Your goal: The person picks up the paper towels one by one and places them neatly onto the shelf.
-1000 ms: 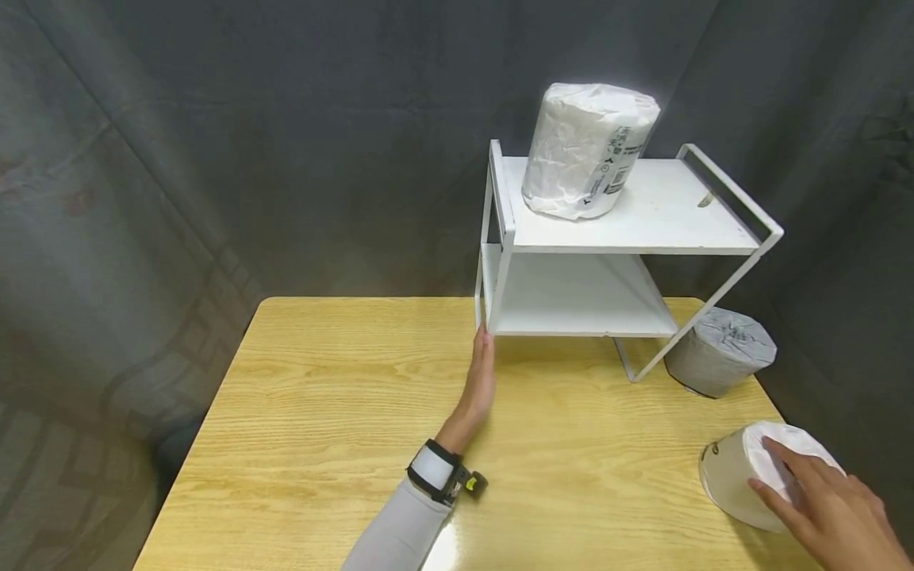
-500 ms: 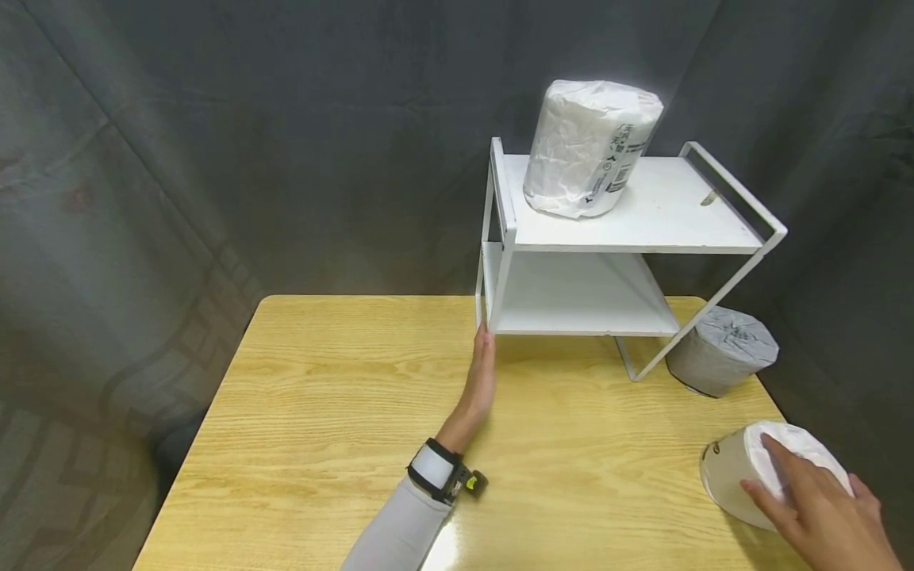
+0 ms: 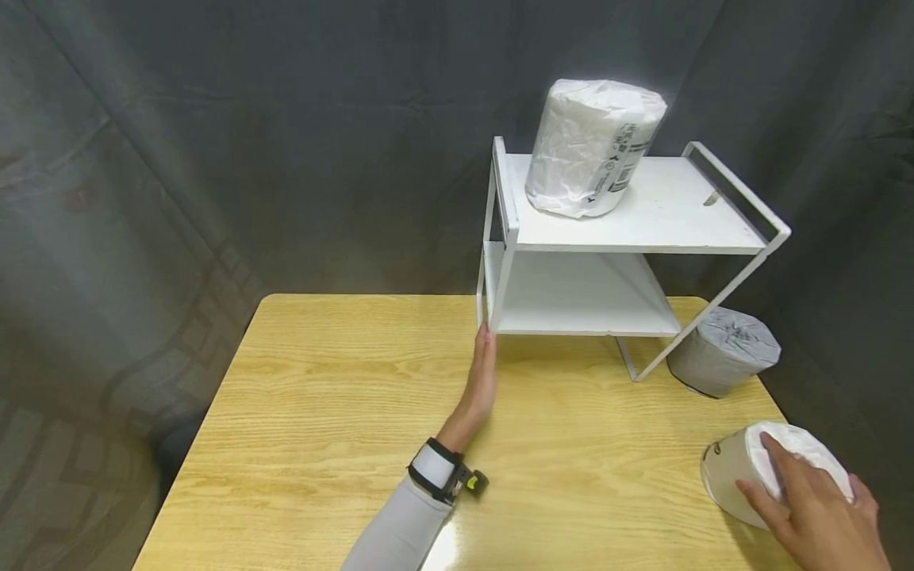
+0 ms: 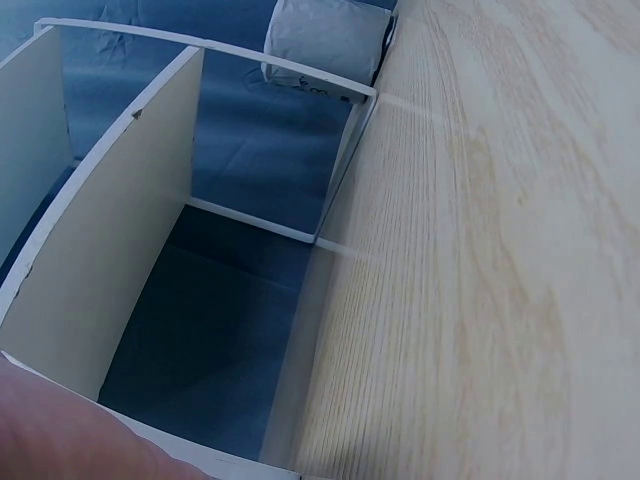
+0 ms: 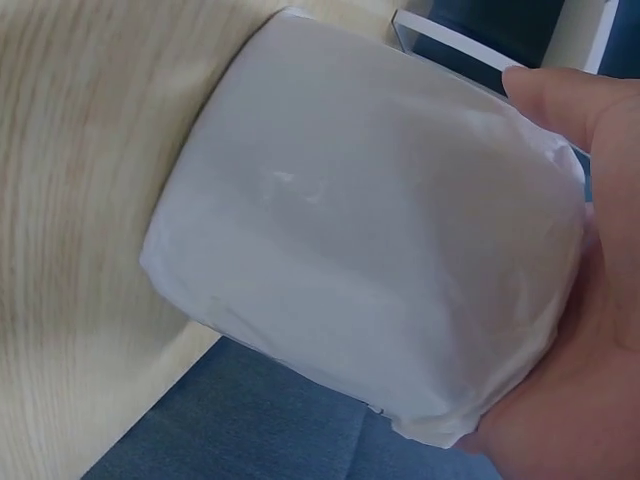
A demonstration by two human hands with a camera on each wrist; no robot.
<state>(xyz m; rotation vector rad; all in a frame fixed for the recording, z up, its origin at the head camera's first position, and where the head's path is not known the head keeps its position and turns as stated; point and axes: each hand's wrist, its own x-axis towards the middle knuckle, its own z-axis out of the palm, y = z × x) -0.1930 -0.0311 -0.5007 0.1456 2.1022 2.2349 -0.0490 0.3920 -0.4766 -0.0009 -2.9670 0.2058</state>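
Note:
My left hand (image 3: 477, 388) is stretched out with straight fingers, its fingertips at the front left leg of a white two-tier shelf rack (image 3: 714, 230). In the left wrist view part of that hand (image 4: 70, 430) shows beside the rack's frame. At the table's right side my right hand (image 3: 821, 507) grips a white paper-wrapped toilet roll (image 3: 735, 480) from above, thumb on its near left side and fingers over the top. The right wrist view shows the roll's wrapped side (image 5: 350, 220) with the thumb (image 5: 550, 100) at its upper end, and the roll close against the table.
Another wrapped toilet roll (image 3: 593, 151) stands on the rack's top tier. A third, greyish-looking roll (image 3: 721, 353) stands on the table behind the rack's right leg. The wooden table (image 3: 321, 444) is backed by a dark grey curtain (image 3: 321, 159).
My right hand has shifted slightly over the toilet roll, its thumb lower on the side and its outer fingers round the right edge. The left hand stays put at the rack's leg.

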